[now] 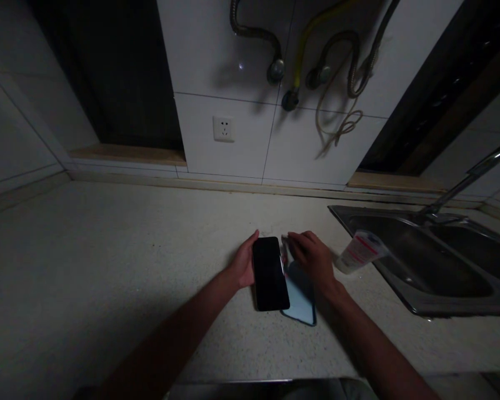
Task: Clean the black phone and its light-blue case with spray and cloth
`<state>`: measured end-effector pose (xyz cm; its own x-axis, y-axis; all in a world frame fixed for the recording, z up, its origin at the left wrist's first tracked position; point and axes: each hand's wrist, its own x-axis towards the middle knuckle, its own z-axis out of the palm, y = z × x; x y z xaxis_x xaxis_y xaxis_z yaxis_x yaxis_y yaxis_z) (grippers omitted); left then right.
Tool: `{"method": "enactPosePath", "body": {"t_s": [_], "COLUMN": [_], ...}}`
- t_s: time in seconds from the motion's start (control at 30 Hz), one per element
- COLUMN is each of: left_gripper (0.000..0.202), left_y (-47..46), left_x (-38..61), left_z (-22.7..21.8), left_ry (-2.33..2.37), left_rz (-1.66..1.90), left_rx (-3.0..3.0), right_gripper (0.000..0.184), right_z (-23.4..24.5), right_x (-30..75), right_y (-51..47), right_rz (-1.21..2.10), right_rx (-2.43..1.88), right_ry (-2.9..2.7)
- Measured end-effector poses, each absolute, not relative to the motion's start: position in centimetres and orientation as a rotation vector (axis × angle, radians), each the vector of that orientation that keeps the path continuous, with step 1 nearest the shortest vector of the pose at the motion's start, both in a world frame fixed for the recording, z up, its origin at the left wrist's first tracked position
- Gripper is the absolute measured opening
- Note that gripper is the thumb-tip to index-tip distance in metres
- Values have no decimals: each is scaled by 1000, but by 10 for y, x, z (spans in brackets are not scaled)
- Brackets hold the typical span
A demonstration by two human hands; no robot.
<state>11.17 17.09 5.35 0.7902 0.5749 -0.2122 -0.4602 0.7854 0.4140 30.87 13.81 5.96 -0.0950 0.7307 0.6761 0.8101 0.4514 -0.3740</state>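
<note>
Black-screened smartphone (270, 275): well to the left of the double-bowl steel sink (450, 305), screen upward; whether its lower end rests on anything cannot be told.
Left hand (242, 265): on the phone's side farther from the sink, fingers wrapped about that edge, thumb up by the top corner.
Left grip, done well: likely best firm but light, palm under the body and pressure on the edges, so the glass stays unloaded.
Right hand (314, 255): between phone and sink, fingers drawn together near the phone's upper edge; a pinched item, if any, is too blurred to tell.
Right fingers, done well: small, slow movements would probably suit, with the left hand taking the counter-force.
Pale-blue phone case (300, 303): on the sink side of the phone, partly behind it; best left flat and out from under the wrist.
Clear plastic cup with red print (360, 253): just beside the sink's left rim; the right forearm needs to swing clear of it.
</note>
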Motion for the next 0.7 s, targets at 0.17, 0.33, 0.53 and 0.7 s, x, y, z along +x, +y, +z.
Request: {"method": "enactPosePath", "body": {"t_s": [0.17, 0.33, 0.53, 0.7], "left_gripper": [71, 74, 64, 52], "left_y": [173, 173, 171, 172], "left_x": [111, 112, 114, 114], "left_z": [50, 54, 59, 53], "left_ry": [325, 298, 327, 395], "left_rz": [560, 595, 604, 656], "left_rx": [340, 319, 283, 266], "right_gripper": [21, 25, 30, 32], "right_z": [65, 58, 52, 60], "right_x": [303, 288, 278, 264], "right_y": [136, 132, 128, 118], "right_rz": [-49, 50, -50, 88], "right_rx": [-1200, -1029, -928, -697], "right_ry": [-1740, -1956, -2150, -2251]}}
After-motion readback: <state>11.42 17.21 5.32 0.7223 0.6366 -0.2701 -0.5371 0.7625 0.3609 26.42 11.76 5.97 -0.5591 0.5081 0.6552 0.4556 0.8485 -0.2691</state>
